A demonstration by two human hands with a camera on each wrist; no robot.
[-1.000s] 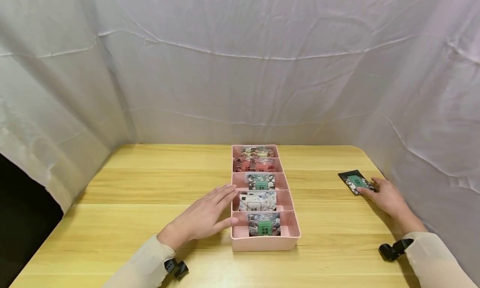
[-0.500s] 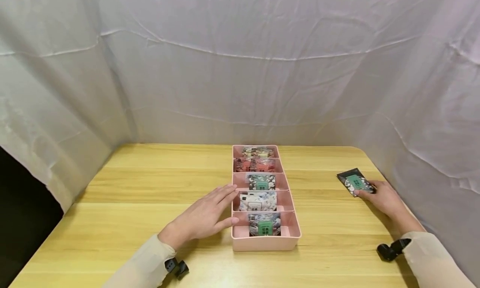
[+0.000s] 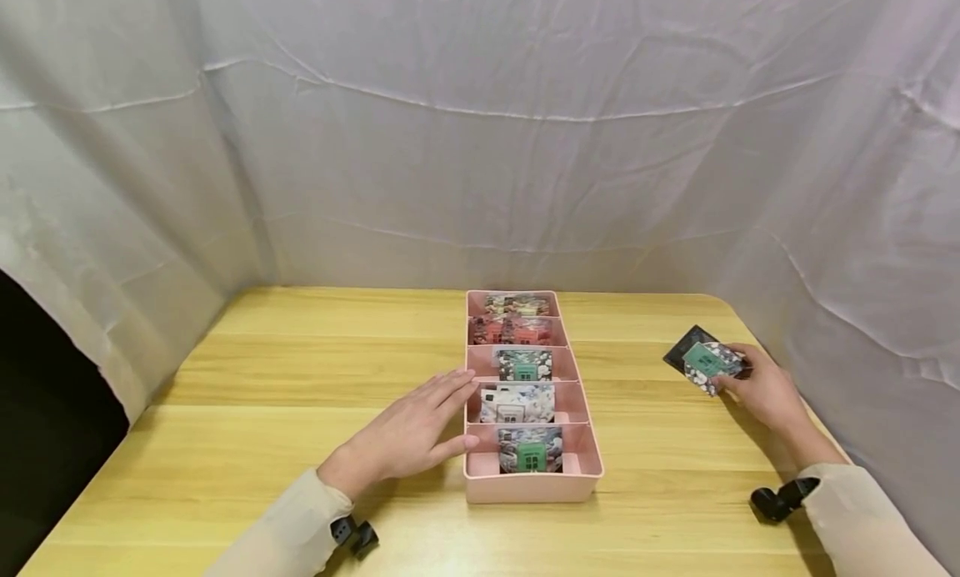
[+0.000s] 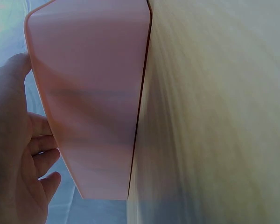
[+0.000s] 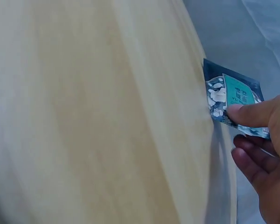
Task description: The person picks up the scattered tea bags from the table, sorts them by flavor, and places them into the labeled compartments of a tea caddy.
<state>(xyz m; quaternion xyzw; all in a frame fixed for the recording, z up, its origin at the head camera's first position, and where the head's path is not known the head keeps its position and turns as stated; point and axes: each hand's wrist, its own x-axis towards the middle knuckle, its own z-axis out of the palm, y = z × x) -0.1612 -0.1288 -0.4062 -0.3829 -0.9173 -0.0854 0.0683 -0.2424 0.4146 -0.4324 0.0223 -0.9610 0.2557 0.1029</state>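
Note:
Between thumb and fingers, my right hand (image 3: 767, 391) pinches a dark flat sachet (image 3: 703, 361) with a green label and white flowers. In the right wrist view the sachet (image 5: 233, 95) is tilted, its thumb side facing the camera. My left hand (image 3: 412, 427) lies with extended fingers against the left rim of a pink divided box (image 3: 534, 488). The left wrist view shows that hand (image 4: 18, 140) touching the box's edge. Inside the box, a blue-and-green sachet (image 3: 530, 449) stands in the front compartment, white sachets (image 3: 517, 403) behind it, then a green-labelled sachet (image 3: 523, 365).
Red sachets (image 3: 512, 330) and yellowish sachets (image 3: 517, 304) fill the two rear compartments. The box stands on a wooden table (image 3: 300, 377), and pale cloth (image 3: 480, 143) hangs behind and at both sides. A dark gap (image 3: 52, 427) shows at the left.
My right hand has taken hold of the sachet and raised it slightly off the table, shifting a little left. My left hand stays against the box.

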